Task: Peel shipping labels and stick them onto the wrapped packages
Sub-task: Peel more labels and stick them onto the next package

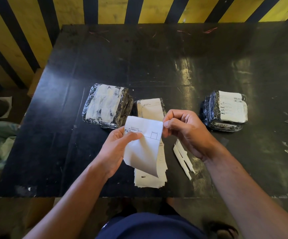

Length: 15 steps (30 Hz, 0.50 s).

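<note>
the left hand (117,147) holds a shipping label (142,144) above the near middle of the black table (157,57), thumb curled across the printed face and fingers behind the sheet. the right hand (184,131) pinches the label's upper right corner between thumb and forefinger. the sheet bends over at the top and its lower end curls free.

directly below the label, a stack of labels (150,178) lies flat on the table. loose paper strips (183,157) lie just right of the stack.

three wrapped packages sit farther back. the left package (105,107) carries a smeared white sheet under clear film. the middle package (150,107) has a label on top and is partly hidden by the hands. the right package (226,111) has a printed label on top and stands well apart from the other two.
</note>
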### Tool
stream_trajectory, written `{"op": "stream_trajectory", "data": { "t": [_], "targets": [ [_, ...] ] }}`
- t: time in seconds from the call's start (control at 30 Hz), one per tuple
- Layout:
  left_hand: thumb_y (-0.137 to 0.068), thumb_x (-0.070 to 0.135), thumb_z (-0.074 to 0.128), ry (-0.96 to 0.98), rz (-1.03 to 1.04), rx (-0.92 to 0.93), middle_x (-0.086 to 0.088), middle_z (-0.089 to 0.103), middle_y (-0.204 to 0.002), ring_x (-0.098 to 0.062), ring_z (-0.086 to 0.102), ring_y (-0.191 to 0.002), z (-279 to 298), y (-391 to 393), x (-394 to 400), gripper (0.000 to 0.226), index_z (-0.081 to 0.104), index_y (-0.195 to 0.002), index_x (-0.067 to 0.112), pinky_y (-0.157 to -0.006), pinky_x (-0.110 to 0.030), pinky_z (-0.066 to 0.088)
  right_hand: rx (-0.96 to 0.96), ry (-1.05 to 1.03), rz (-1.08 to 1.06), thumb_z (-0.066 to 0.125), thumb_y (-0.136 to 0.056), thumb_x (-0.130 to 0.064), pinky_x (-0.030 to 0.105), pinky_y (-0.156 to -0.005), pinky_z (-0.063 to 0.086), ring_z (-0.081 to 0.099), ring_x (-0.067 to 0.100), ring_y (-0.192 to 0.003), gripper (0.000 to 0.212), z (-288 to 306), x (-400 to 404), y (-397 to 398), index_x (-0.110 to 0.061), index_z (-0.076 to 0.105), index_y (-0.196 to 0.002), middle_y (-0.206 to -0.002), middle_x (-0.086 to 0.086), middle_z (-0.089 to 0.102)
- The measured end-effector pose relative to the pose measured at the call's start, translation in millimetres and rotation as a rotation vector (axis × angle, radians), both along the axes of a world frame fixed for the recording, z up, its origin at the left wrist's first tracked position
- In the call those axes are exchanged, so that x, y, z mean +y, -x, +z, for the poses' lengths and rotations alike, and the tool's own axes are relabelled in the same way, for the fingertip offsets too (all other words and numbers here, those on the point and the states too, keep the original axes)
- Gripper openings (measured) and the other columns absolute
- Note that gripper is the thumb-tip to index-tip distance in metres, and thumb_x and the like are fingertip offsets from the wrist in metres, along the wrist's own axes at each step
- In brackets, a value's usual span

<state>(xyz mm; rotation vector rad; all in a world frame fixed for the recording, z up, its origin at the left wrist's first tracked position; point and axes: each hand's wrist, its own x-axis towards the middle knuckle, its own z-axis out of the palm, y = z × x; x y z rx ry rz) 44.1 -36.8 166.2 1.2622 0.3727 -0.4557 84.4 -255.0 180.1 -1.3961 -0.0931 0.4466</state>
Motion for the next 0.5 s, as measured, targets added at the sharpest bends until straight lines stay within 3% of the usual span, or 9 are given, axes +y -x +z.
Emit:
{"op": "stream_trajectory", "data": {
  "t": [0.27,0.43,0.5],
  "targets": [
    [-0.082,0.020,0.071,-0.019,-0.018,0.003,-0.011,0.080,-0.112,-0.017,0.074,-0.089,-3.9,-0.4,1.7,0.026,0.077,-0.106,0.015,-0.078,-0.032,0.055,0.005,0.014,0.001,0.063,-0.084,-0.006,0.034,-0.072,0.049,0.058,0.025,-0.070,0.012,-4.7,0.6,-1.6,-0.007,0.070,-0.074,-0.071,0.018,0.065],
    [-0.086,0.018,0.073,-0.006,-0.056,0.027,-0.011,0.080,-0.114,-0.017,0.075,-0.092,-6.5,-1.7,1.9,0.025,0.076,-0.111,0.015,-0.080,-0.034,0.056,0.036,-0.025,0.003,0.062,-0.081,-0.006,0.024,-0.066,0.050,0.058,0.018,-0.064,0.012,-4.8,2.5,-1.1,-0.008,0.067,-0.071,-0.066,0.013,0.064],
    [-0.088,0.019,0.072,0.018,-0.080,0.028,-0.009,0.080,-0.116,-0.017,0.075,-0.094,-6.9,-2.2,1.1,0.027,0.076,-0.114,0.016,-0.081,-0.034,0.054,0.061,-0.061,0.006,0.066,-0.078,-0.012,0.028,-0.067,0.047,0.056,0.018,-0.063,0.010,-6.3,4.0,-0.3,-0.013,0.069,-0.069,-0.065,0.010,0.064]
  ]
}}
